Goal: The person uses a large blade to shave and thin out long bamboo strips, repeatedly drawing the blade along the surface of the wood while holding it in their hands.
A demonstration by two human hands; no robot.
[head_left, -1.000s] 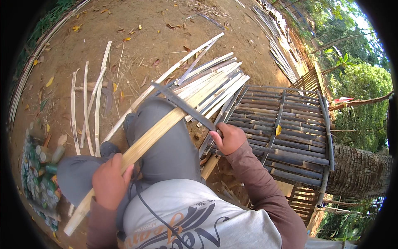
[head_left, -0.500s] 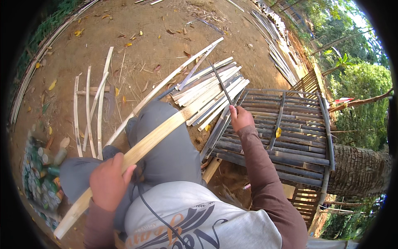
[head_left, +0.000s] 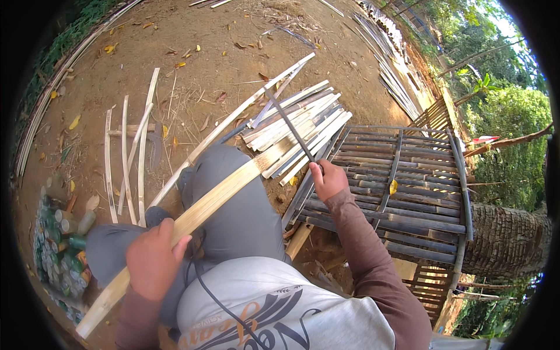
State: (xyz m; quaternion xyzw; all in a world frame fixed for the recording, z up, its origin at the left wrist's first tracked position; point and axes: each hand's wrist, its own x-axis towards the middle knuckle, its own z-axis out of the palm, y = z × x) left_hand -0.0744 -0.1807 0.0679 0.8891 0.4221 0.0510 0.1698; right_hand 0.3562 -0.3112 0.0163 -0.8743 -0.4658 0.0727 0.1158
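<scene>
L hand fingers clamped round bamboo slat, its lower end cut off by rim, R hand gripping dark blade, handle hidden in fist, bamboo rack beside.

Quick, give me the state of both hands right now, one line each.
Left hand: closed around the wide bamboo slat lying across the lap.
Right hand: closed on the handle of a long dark blade, raised over the pile of bamboo strips.

left hand grips bamboo strip | right hand grips dark blade
</scene>
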